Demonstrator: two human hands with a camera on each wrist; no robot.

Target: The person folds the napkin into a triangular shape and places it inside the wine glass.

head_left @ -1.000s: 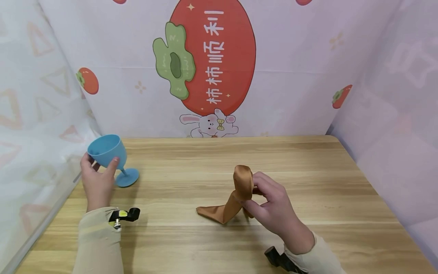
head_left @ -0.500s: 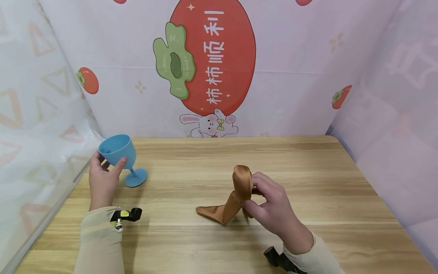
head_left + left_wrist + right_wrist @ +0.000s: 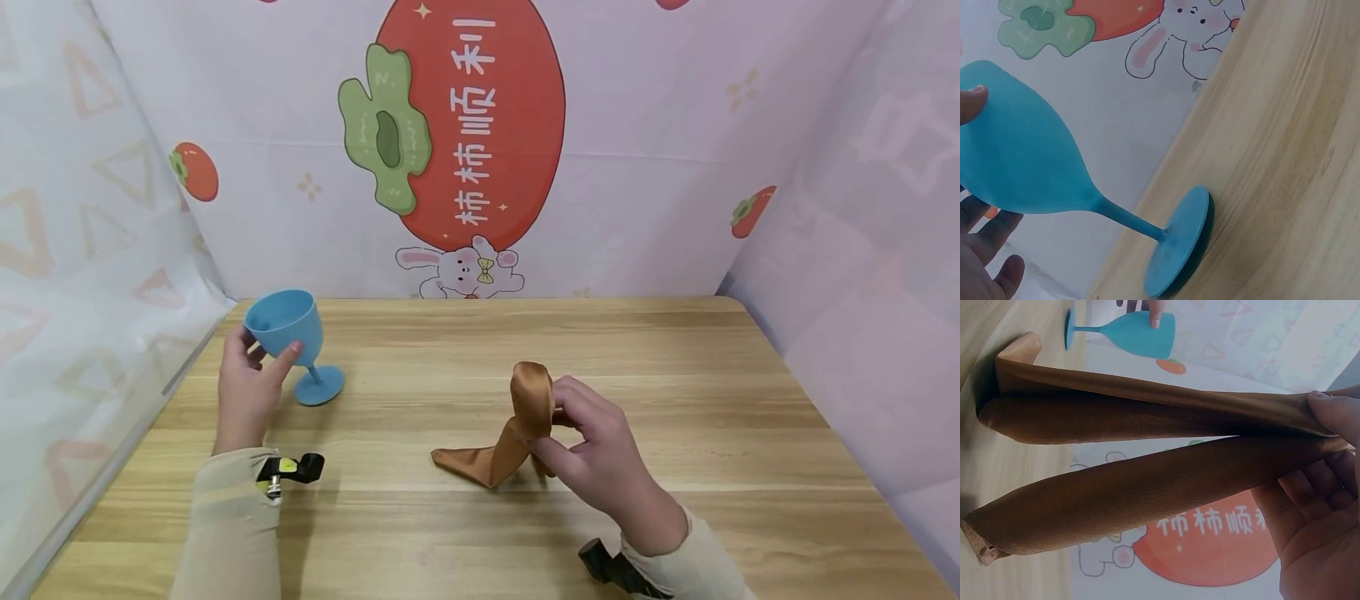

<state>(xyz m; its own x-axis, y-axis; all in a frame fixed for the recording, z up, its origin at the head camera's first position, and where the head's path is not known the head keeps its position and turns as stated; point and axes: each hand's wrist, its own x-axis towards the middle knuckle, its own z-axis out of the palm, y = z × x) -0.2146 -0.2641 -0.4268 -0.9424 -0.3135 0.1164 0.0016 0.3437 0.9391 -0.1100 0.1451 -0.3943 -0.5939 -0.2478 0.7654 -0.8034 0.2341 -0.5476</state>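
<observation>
At the left of the head view stands a blue goblet. My left hand holds its bowl from the near side, thumb on the front and fingers around the left. In the left wrist view the goblet's foot is right at the tabletop. Near the middle, my right hand pinches a brown satin strip of cloth, like a necktie, between thumb and fingers. The strip loops at the top, and one pointed end trails left on the table. Two lengths of the brown strip hang down in the right wrist view.
The wood-grain table ends at a back cloth printed with a large persimmon and a rabbit. Patterned white sheets close in the left and right sides. A black wrist mount sits on each sleeve.
My left hand has moved right with the goblet, away from the left sheet. The right hand and the brown strip have stayed in place.
</observation>
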